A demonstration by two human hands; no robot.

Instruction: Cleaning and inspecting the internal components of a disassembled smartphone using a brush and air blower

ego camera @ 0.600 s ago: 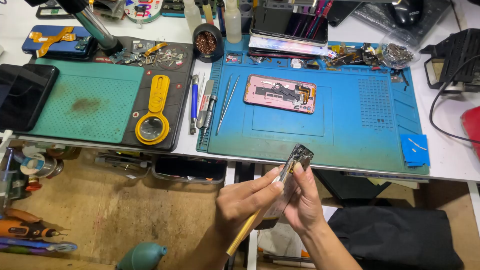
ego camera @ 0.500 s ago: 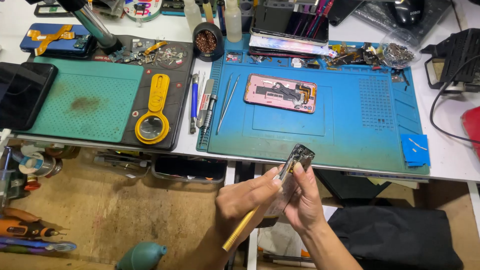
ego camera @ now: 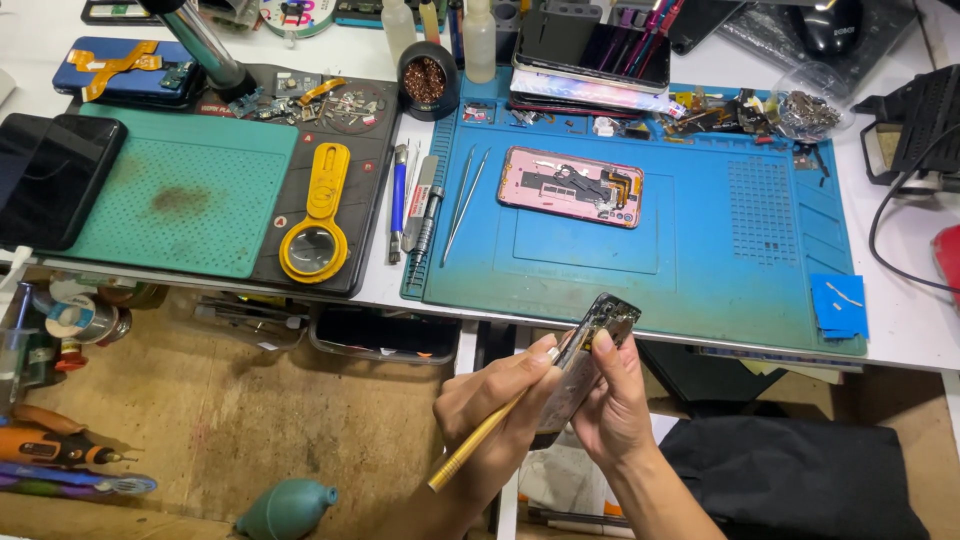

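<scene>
Since the earlier frame: my left hand (ego camera: pixel 500 405) dropped the yellow-handled tool (ego camera: pixel 480 440) a little lower; little else shifted. Item: opened phone body (ego camera: pixel 590 350), lower centre of frame, below the blue mat's (ego camera: pixel 740 270) front edge. My right hand (ego camera: pixel 615 410) was closed round its edges, thumb on top. My left pinched the tool pen-fashion, tip at the phone. Handling, as I judged: light, rigid, fragile inside; best held by the frame edges.
</scene>
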